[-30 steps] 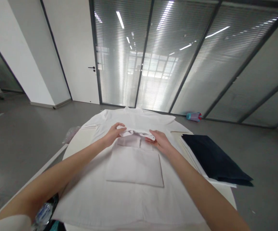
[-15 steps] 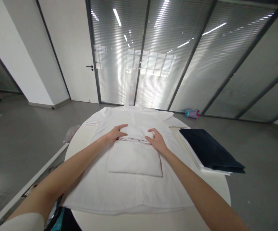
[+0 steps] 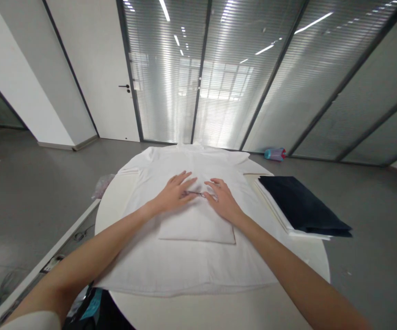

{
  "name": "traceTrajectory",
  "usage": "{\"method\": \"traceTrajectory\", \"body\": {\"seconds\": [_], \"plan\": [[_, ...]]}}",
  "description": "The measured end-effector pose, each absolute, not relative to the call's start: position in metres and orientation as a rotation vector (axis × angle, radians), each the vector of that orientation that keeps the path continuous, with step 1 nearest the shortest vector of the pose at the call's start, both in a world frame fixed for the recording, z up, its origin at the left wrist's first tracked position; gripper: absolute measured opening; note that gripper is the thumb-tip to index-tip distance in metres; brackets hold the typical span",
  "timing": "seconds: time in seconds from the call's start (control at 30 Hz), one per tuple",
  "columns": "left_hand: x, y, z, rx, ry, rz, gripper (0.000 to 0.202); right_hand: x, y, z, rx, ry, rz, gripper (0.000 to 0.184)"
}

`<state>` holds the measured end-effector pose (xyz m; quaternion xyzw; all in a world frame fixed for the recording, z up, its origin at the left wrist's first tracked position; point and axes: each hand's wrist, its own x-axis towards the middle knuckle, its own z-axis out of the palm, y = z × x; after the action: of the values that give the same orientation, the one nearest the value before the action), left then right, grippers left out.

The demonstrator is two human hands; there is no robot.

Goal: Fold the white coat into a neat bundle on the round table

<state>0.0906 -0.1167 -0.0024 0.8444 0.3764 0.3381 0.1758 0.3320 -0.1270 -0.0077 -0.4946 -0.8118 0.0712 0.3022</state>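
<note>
In the head view, the left hand (image 3: 174, 195) and the right hand (image 3: 220, 199) are the only two hands in sight. Both lie open and flat, fingers spread, gripping nothing, with a narrow puckered crease (image 3: 194, 194) running between them. Their palms press on a white shirt (image 3: 191, 263), on the top edge of a doubled rectangular panel (image 3: 196, 227) of its cloth, and the fingertips of each hand point toward each other. The shirt is spread on a round white table (image 3: 198, 311), its collar (image 3: 187, 146) ahead of the hands at the far side and its body reaching back beneath both forearms.

To the right of the right hand, just past the shirt's edge, lies one folded dark navy cloth (image 3: 303, 206) on a pale folded stack (image 3: 274, 215), near the table's rim. Left of the left hand, a crumpled clear plastic bag (image 3: 101, 185) sits at the table's edge.

Beyond the hands, one teal and pink bottle (image 3: 274, 154) lies on the grey floor (image 3: 47, 183) by a glass partition with blinds (image 3: 164, 78), beside one white door (image 3: 91, 68). Behind the left forearm, at the near edge, is a dark bag (image 3: 95, 311). Bare shirt cloth stretches on either side of the panel, between the hands and the table's rim.
</note>
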Motion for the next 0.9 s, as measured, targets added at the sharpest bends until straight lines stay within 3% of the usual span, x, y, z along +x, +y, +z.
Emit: {"method": "traceTrajectory", "body": {"seconds": [0.1,0.2,0.3,0.4,0.47,0.6,0.9], "plan": [[0.097,-0.135,-0.009,2.458,0.979,0.758,0.049,0.344,-0.148,-0.010,-1.276,-2.186,0.256,0.034],[0.082,-0.158,0.000,2.428,1.155,0.825,0.042,0.365,-0.179,-0.007,-1.403,-2.038,0.306,0.030],[0.055,-0.187,0.011,2.147,1.431,0.807,0.043,0.383,-0.210,-0.005,-1.566,-1.798,0.677,0.033],[0.030,-0.214,0.010,1.775,1.346,0.558,0.052,0.389,-0.231,-0.006,-1.563,-1.601,1.149,0.048],[0.020,-0.227,0.006,1.605,1.257,0.491,0.061,0.387,-0.238,-0.008,-1.551,-1.503,1.289,0.058],[0.018,-0.237,0.003,1.432,1.166,0.551,0.069,0.381,-0.242,-0.008,-1.533,-1.423,1.315,0.064],[0.028,-0.230,-0.018,1.389,1.125,0.688,0.052,0.375,-0.245,-0.014,-1.572,-1.490,1.166,0.050]]}}
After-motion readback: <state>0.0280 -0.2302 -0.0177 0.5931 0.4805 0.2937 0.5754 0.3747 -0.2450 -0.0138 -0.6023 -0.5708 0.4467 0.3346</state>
